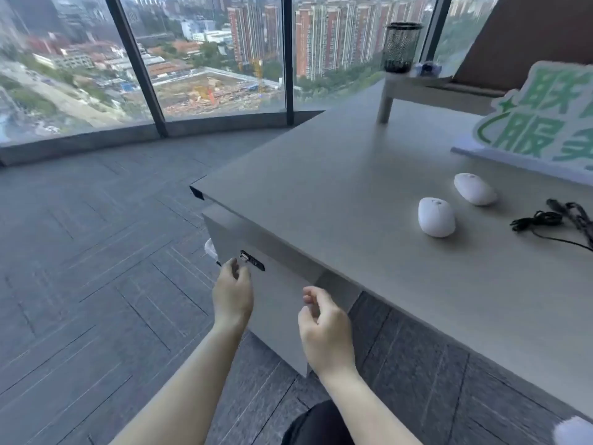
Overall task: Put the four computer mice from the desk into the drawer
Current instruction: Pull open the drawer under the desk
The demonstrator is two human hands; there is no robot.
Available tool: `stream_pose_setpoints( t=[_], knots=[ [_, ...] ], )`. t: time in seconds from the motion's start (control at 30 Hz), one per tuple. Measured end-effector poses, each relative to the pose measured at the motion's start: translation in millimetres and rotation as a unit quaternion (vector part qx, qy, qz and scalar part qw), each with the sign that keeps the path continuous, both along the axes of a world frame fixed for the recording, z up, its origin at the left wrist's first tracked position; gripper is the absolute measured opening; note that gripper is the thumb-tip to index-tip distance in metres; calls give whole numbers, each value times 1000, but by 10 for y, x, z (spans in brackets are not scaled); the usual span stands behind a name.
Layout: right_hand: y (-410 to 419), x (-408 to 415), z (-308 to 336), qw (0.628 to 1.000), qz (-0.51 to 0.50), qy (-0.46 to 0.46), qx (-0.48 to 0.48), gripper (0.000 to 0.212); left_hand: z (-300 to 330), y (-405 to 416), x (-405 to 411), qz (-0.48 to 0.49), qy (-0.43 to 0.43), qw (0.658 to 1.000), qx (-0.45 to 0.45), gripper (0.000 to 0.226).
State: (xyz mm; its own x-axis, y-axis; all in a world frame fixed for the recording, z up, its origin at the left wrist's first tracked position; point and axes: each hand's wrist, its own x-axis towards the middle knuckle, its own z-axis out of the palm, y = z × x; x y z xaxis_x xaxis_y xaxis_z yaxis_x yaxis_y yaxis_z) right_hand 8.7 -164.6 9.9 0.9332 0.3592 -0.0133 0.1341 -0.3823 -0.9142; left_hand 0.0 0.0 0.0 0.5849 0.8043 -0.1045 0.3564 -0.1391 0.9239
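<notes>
Right hand (324, 332) and left hand (232, 295) loosely curled (empty) before shut drawer (276, 303), two white mice (436, 216) on desk (321, 175)

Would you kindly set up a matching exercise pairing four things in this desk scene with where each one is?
Things:
1. mesh pen cup
2. black cable
3. left hand
4. lock

Places:
A. on the drawer front
B. on the raised shelf
C. reaching just below the lock
D. on the desk, right of the white mice

Pairs: 1-B, 2-D, 3-C, 4-A
</notes>
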Motion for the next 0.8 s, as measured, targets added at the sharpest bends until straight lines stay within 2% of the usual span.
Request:
stream_pose_setpoints(
  t=[0.07,0.13,0.23,0.37,0.43,0.6,0.8],
  knots=[
    [83,55,-75,993,-44,107,-1,41,-136,132,67,31,13,997,-62,47],
    [154,140,-179,984,-63,165,3,50,-300,270,184,55,10,988,-144,46],
    [270,225,-277,978,-81,188,29,54,-475,436,414,92,-15,963,-254,31],
    [355,311,-363,978,-119,172,4,46,-565,591,687,124,-62,923,-359,14],
    [384,312,-394,977,-135,164,-1,43,-618,648,766,135,-71,916,-371,14],
    [419,303,-448,979,-154,135,-16,40,-755,743,851,131,-53,928,-345,11],
    [366,257,-396,984,-140,102,-32,24,-770,771,805,139,-40,931,-335,22]
  ],
)
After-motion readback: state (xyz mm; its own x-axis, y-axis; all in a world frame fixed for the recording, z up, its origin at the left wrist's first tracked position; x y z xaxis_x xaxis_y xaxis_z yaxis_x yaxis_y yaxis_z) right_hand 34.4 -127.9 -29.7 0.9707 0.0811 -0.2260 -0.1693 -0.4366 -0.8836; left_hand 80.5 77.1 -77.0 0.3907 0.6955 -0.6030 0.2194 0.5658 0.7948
